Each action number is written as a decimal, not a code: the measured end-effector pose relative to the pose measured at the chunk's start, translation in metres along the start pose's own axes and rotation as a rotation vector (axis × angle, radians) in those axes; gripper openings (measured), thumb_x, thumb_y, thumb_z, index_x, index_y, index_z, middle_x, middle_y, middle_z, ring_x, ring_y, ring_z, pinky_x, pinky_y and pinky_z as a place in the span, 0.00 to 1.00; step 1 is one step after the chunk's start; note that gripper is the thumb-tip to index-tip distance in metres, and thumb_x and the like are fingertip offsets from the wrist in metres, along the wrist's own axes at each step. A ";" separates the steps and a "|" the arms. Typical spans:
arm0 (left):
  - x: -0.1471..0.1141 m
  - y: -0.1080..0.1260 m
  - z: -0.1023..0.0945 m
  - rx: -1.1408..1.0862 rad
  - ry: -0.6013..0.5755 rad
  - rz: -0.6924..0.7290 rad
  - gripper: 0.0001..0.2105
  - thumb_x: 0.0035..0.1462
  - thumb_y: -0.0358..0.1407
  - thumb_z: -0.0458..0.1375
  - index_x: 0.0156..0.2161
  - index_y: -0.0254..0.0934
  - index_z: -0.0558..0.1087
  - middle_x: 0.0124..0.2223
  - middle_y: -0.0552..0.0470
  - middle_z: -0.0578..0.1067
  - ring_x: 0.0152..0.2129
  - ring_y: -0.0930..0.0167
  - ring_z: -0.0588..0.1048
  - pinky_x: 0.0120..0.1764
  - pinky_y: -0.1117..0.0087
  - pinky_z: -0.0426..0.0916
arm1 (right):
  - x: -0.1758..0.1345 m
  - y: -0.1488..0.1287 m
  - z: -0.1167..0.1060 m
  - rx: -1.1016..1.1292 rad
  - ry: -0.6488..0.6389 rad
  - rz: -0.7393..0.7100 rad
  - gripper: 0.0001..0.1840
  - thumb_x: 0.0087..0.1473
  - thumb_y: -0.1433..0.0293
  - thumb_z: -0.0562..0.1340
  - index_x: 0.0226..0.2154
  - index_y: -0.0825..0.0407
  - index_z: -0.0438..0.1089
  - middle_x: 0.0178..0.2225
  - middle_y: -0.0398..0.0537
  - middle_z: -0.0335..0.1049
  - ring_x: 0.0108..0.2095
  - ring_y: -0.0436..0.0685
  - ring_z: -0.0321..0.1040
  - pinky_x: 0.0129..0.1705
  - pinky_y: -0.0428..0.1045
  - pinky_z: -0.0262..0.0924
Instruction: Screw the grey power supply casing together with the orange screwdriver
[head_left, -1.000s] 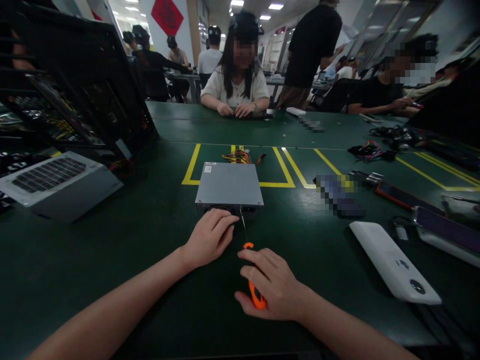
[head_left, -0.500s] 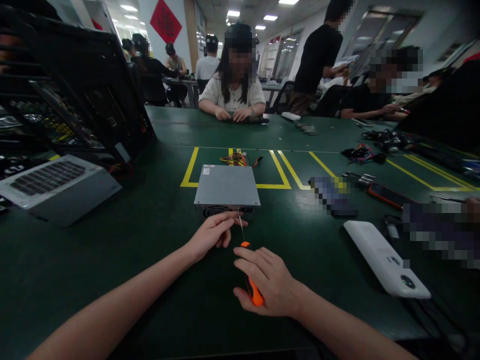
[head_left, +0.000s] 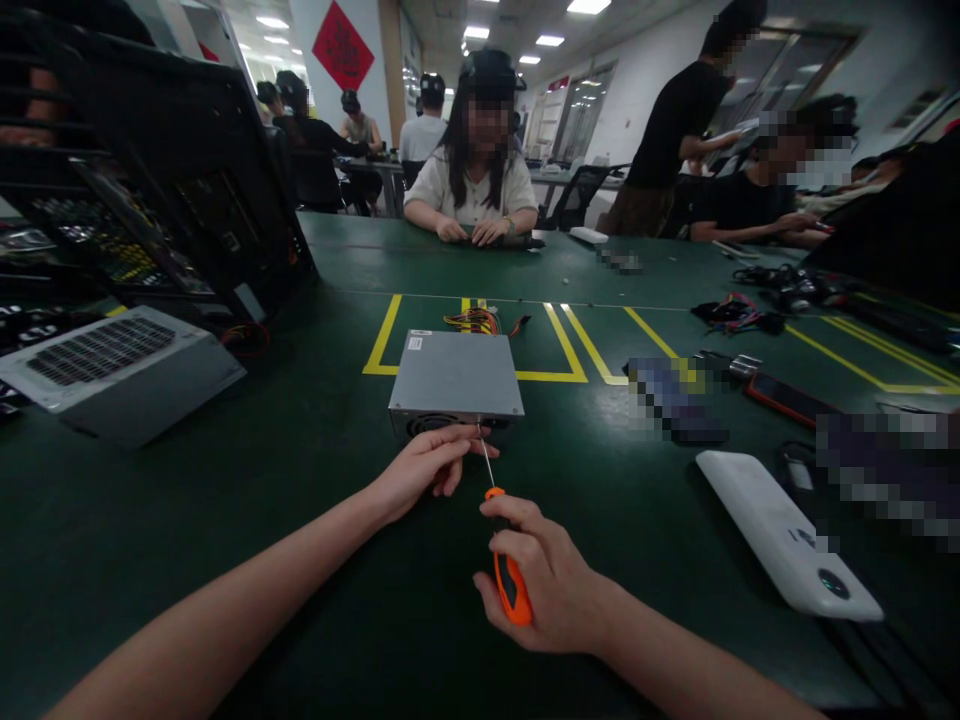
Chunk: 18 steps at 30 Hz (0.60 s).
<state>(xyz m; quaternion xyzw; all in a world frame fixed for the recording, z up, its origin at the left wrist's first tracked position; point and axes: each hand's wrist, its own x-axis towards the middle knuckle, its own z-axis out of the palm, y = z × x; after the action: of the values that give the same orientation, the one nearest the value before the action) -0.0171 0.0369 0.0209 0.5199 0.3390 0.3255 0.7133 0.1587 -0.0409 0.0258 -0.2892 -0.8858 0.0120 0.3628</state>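
Note:
A grey metal computer power supply (head_left: 457, 372) lies flat on the green table, its fan side facing me. My right hand (head_left: 547, 575) is closed loosely around the orange and black handle of a screwdriver (head_left: 511, 590), with the thumb slightly off it. The thin shaft points away from me to the near face of the power supply, close to its upper right corner. At the shaft's tip, my left hand (head_left: 431, 465) has its fingers around the metal, against that face. Whatever screw sits there is too small or hidden to see.
A second power supply (head_left: 124, 375) lies at the left, in front of a black computer case (head_left: 172, 190). Coloured cables (head_left: 480, 318) spread behind the first one. Yellow tape marks (head_left: 551, 377) the table. At the right lies a white device (head_left: 780, 535). A person (head_left: 472, 180) sits opposite.
The screwdriver stays against the power supply. My right hand's fingers have shifted around the handle, showing more of it. The view has moved slightly; my left hand keeps its place at the tip.

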 end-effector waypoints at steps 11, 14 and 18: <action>0.001 -0.002 -0.001 -0.018 -0.002 0.007 0.18 0.56 0.39 0.50 0.50 0.33 0.64 0.46 0.41 0.71 0.13 0.85 0.57 0.15 0.76 0.45 | 0.002 -0.002 -0.002 0.001 0.017 0.038 0.14 0.46 0.67 0.58 0.37 0.56 0.59 0.39 0.58 0.66 0.42 0.57 0.65 0.36 0.49 0.64; 0.001 -0.003 -0.003 -0.031 -0.019 0.003 0.17 0.57 0.38 0.49 0.50 0.34 0.64 0.46 0.41 0.71 0.13 0.85 0.57 0.16 0.75 0.44 | 0.004 -0.001 -0.002 -0.016 -0.036 -0.013 0.09 0.46 0.68 0.59 0.32 0.54 0.62 0.34 0.53 0.68 0.35 0.56 0.67 0.32 0.49 0.63; 0.001 -0.003 -0.003 -0.038 -0.029 0.004 0.17 0.57 0.38 0.49 0.50 0.34 0.64 0.46 0.42 0.71 0.13 0.85 0.57 0.16 0.75 0.44 | 0.005 0.000 -0.002 -0.030 -0.082 -0.033 0.15 0.48 0.65 0.58 0.38 0.56 0.62 0.36 0.55 0.69 0.35 0.57 0.68 0.31 0.51 0.64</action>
<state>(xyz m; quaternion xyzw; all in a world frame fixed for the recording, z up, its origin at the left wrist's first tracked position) -0.0185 0.0385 0.0177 0.5115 0.3213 0.3256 0.7274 0.1575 -0.0389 0.0304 -0.2794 -0.9045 0.0045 0.3221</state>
